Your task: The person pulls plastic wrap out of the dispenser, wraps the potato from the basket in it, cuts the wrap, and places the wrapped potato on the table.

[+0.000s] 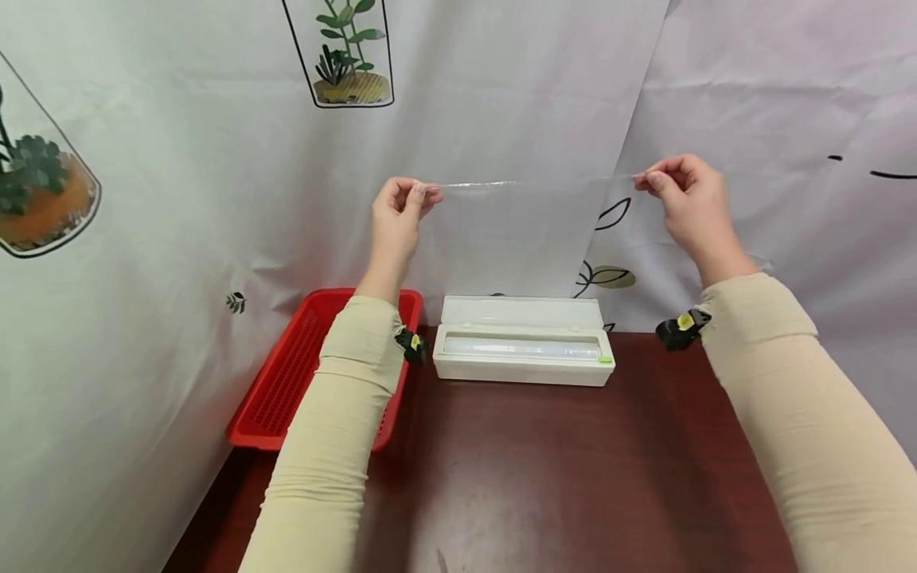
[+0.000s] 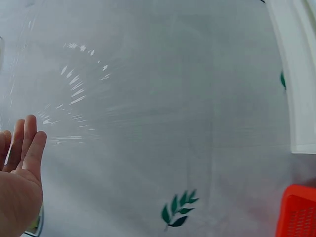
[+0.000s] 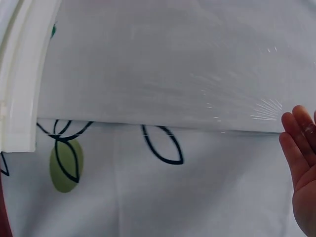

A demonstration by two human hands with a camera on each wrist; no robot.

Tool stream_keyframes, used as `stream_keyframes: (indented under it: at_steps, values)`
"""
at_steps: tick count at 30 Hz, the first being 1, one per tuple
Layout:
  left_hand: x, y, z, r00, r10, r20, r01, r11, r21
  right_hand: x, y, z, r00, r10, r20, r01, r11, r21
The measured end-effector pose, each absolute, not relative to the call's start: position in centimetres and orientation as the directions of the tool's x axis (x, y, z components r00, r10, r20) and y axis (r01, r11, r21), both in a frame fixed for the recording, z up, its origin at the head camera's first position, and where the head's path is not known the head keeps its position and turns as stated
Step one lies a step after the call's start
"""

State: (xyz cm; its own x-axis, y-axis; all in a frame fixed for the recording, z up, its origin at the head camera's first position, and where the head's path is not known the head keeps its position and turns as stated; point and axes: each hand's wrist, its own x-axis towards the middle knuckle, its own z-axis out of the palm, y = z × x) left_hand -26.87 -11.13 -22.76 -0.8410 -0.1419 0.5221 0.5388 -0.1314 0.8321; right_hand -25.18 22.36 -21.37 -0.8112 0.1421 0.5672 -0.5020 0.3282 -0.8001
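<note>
A clear sheet of plastic wrap (image 1: 476,185) is stretched between my two raised hands, its top edge nearly level. My left hand (image 1: 401,205) pinches one top corner between thumb and fingers; my right hand (image 1: 689,199) pinches the other. Shiny creases fan out in the wrap (image 2: 74,91) near the left fingers in the left wrist view, and similar ones show beside the right hand (image 3: 303,158) in the right wrist view. Below stands a white plastic wrap box (image 1: 523,372), lid raised, with a roll of wrap (image 1: 523,348) inside. The wrap's lower end is too transparent to trace.
A red plastic basket (image 1: 267,439) stands on the dark red-brown table (image 1: 530,477), left of the box and partly behind my left forearm. A pale printed cloth (image 1: 215,175) hangs behind and along the left side. Each wrist carries a small black camera (image 1: 677,330).
</note>
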Motion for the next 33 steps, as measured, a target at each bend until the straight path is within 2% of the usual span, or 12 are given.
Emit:
stream_keyframes:
  at_steps: [4, 7, 12, 15, 17, 20, 22, 24, 27, 28, 30, 33]
  values:
    - [-26.1, -11.5, -22.3, -0.826, -0.112, 0.552, 0.562, -0.096, 0.821, -24.5, 22.4, -20.9, -0.811, 0.138, 0.569, -0.514, 0.297, -0.805]
    - [-25.2, -12.5, -22.7, -0.816, -0.068, 0.575, 0.577, -0.023, 0.816, -23.2, 22.5, -21.1, -0.836, 0.095, 0.54, -0.495, 0.294, -0.818]
    - [-21.8, -14.9, -24.4, -0.805, 0.057, 0.59, 0.585, 0.238, 0.775, -19.1, 23.1, -22.8, -0.848, -0.019, 0.53, -0.478, 0.46, -0.748]
    - [-19.0, -16.2, -26.2, -0.8, 0.177, 0.574, 0.599, 0.288, 0.747, -15.9, 23.4, -24.8, -0.802, -0.085, 0.591, -0.534, 0.546, -0.646]
    - [-17.0, -17.1, -27.6, -0.788, 0.273, 0.552, 0.611, 0.24, 0.754, -13.7, 23.6, -26.2, -0.752, -0.136, 0.645, -0.6, 0.545, -0.586]
    - [-14.2, -18.3, -29.5, -0.745, 0.419, 0.519, 0.619, 0.145, 0.772, -10.6, 23.5, -28.1, -0.67, -0.217, 0.71, -0.712, 0.456, -0.533]
    - [-12.5, -19.0, -30.5, -0.705, 0.514, 0.489, 0.614, 0.098, 0.783, -8.9, 23.4, -29.1, -0.604, -0.29, 0.742, -0.792, 0.322, -0.519]
    - [-10.9, -19.6, -31.6, -0.679, 0.598, 0.426, 0.575, 0.073, 0.815, -7.5, 23.3, -30.3, -0.548, -0.374, 0.748, -0.833, 0.163, -0.529]
    - [-9.0, -20.1, -34.1, -0.635, 0.72, 0.28, 0.515, 0.123, 0.849, -5.9, 23.7, -32.8, -0.503, -0.509, 0.699, -0.823, 0.035, -0.566]
    - [-8.5, -20.1, -35.2, -0.625, 0.749, 0.22, 0.496, 0.164, 0.853, -5.4, 23.8, -34.0, -0.507, -0.546, 0.667, -0.807, 0.029, -0.59]
    - [-7.5, -20.1, -37.6, -0.607, 0.788, 0.106, 0.464, 0.243, 0.852, -4.2, 24.1, -36.6, -0.572, -0.607, 0.552, -0.748, 0.108, -0.655]
    - [-6.3, -19.7, -41.6, -0.608, 0.793, -0.042, 0.399, 0.351, 0.847, -2.9, 24.1, -41.1, -0.639, -0.674, 0.371, -0.611, 0.153, -0.776]
